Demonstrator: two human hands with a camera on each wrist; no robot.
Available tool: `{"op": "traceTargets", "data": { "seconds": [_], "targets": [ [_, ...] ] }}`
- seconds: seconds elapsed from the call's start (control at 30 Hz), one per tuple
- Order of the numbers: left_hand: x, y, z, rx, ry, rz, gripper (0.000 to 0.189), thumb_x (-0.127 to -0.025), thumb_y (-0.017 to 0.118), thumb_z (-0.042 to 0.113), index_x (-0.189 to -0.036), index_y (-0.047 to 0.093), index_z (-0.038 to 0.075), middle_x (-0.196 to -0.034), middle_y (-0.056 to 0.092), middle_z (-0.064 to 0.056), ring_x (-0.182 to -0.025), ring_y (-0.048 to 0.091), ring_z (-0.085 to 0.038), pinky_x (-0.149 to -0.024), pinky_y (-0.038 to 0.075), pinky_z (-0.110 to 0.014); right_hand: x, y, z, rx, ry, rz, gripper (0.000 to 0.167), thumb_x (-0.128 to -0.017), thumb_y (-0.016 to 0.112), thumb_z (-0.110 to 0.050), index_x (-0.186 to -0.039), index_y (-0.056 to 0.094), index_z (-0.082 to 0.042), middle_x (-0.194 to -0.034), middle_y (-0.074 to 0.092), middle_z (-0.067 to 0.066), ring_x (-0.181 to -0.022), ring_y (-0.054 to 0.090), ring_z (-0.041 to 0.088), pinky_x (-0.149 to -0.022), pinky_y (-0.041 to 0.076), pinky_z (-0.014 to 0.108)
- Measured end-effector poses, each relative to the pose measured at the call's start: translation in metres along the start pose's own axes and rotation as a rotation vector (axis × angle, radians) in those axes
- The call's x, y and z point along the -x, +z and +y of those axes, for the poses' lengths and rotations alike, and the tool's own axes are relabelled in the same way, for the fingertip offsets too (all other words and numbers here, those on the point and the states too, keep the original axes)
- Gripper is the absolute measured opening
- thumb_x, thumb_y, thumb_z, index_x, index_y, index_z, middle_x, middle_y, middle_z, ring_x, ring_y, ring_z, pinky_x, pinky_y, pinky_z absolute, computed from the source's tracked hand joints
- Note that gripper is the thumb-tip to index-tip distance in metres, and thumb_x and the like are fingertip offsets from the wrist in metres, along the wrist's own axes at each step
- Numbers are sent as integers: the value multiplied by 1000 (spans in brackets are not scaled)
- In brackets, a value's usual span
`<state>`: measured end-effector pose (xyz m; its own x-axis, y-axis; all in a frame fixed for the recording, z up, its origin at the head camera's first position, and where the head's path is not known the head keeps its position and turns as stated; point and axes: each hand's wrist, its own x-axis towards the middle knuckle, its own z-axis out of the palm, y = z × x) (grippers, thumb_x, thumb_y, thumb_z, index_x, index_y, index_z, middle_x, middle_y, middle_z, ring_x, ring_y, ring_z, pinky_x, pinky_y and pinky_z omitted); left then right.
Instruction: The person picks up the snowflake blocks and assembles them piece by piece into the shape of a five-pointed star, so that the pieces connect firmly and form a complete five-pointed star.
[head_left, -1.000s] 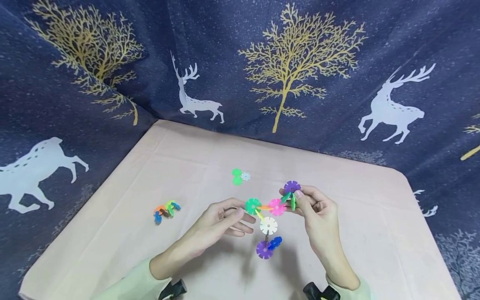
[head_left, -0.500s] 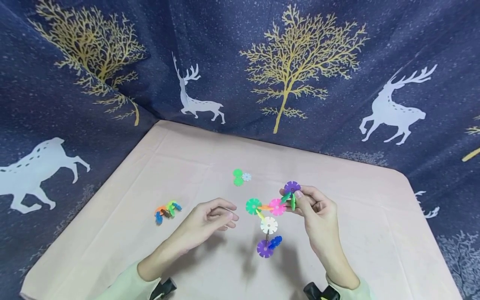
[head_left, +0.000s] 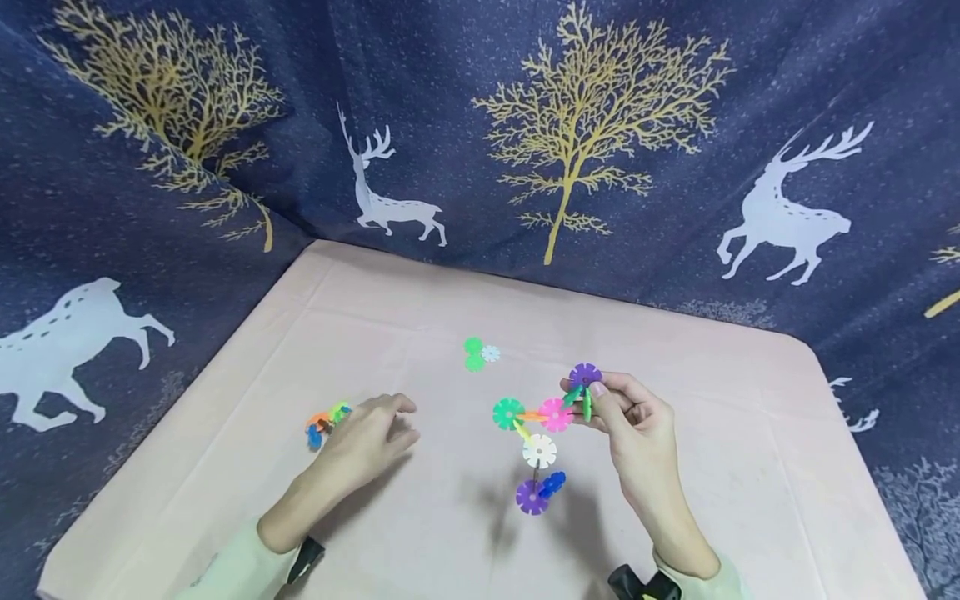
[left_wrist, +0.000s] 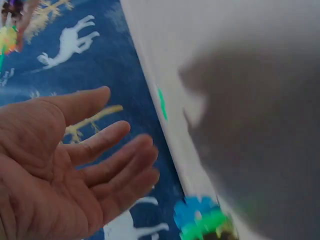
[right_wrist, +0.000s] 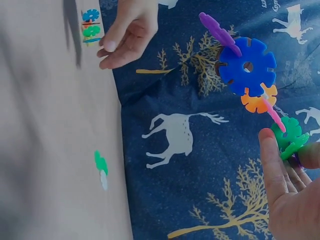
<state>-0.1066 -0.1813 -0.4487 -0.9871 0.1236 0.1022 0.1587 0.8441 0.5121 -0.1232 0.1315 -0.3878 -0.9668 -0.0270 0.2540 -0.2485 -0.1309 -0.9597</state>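
Observation:
My right hand [head_left: 641,429] pinches one end of a chain of notched plastic discs, by its purple and green pieces, and holds it over the table. The chain runs left through a pink disc [head_left: 556,415] to a green disc [head_left: 508,413]. From there a white disc [head_left: 539,451] hangs, with purple and blue discs below it. In the right wrist view the blue disc [right_wrist: 247,66] shows large. My left hand [head_left: 363,442] holds nothing, its fingers relaxed, palm facing in the left wrist view. It partly covers a small cluster of joined discs [head_left: 318,423] on the table.
Two green discs [head_left: 474,354] and a pale disc [head_left: 491,353] lie farther back on the pink tablecloth [head_left: 405,317]. Dark blue curtains [head_left: 465,133] printed with deer and trees stand behind and at the sides.
My left hand has left the green end of the chain and moved left toward the disc cluster. My right hand and the chain have stayed nearly still.

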Motion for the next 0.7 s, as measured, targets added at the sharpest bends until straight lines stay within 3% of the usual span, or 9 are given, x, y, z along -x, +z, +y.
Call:
{"op": "traceTargets", "data": {
  "seconds": [0.2,0.33,0.5,0.7],
  "targets": [
    [-2,-9,-26,-133,-20,75,30,-81,82,16,-107,70,7,-118,65,-16,-109,60,-37,-86,52,-53,-1,-1,1,-2,3,4,20,-100,58,-3,-105,61,16,-97,75,16,-79,74,21,-74,59,40],
    [-2,-15,-40,-192,-70,20,32,-81,83,17,-107,70,5,-121,62,-22,-108,59,-42,-88,49,-57,-1,-2,1,9,9,-2,21,-101,57,-4,-106,61,16,-98,75,17,-82,74,22,-75,59,40],
    [-1,-17,-52,-145,-147,-65,29,-83,80,15,-108,69,4,-122,60,-26,-106,59,-43,-84,52,-56,-1,-3,1,15,10,-3,21,-101,57,-4,-107,61,16,-99,75,18,-83,74,22,-75,59,40],
    [-1,-18,-63,-28,-165,-41,18,-83,75,4,-99,70,3,-113,64,-23,-97,64,-40,-79,55,-52,0,-4,2,27,7,-2,21,-101,57,-5,-107,62,15,-98,75,18,-81,74,22,-75,59,40]
  ]
}}
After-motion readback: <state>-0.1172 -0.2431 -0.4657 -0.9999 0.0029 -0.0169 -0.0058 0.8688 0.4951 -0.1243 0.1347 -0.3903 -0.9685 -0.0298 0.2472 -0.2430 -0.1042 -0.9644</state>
